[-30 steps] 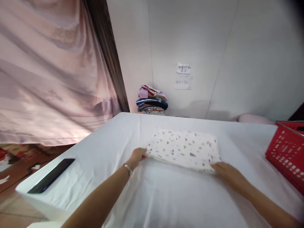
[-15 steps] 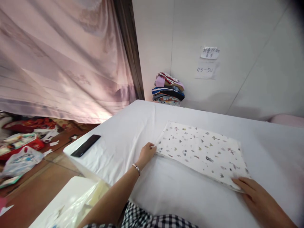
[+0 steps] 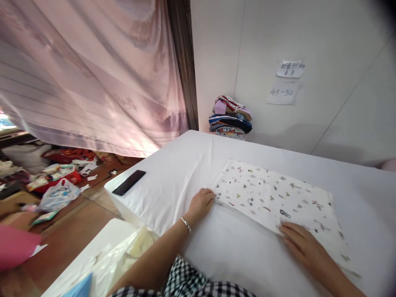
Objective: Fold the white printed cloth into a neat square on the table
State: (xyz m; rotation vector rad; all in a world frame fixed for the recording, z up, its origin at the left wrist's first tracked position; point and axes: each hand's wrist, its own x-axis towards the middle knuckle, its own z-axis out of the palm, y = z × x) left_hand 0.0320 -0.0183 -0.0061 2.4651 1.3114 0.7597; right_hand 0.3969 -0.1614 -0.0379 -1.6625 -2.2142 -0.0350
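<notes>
A white folded cloth (image 3: pixel 262 194) printed with small plants and figures lies flat on a table with a white cover (image 3: pixel 173 173). At its near left corner my left hand (image 3: pixel 202 203) is closed, with the corner at its fingertips; a silver bracelet circles that wrist. My right hand (image 3: pixel 301 243) rests on the near edge, right of the middle, its fingers stretched out over the fabric. The thumb side and the underside of both hands are partly hidden.
A black phone-like slab (image 3: pixel 129 182) lies near the table's left edge. A stack of folded fabrics (image 3: pixel 231 119) stands against the back wall. Left of the table are a white surface with a plastic bag (image 3: pixel 116 258), a pink curtain (image 3: pixel 102 74) and cluttered floor.
My right hand has moved left along the near edge from the right corner toward the middle. My left hand stays at the left corner. The view has turned slightly left.
</notes>
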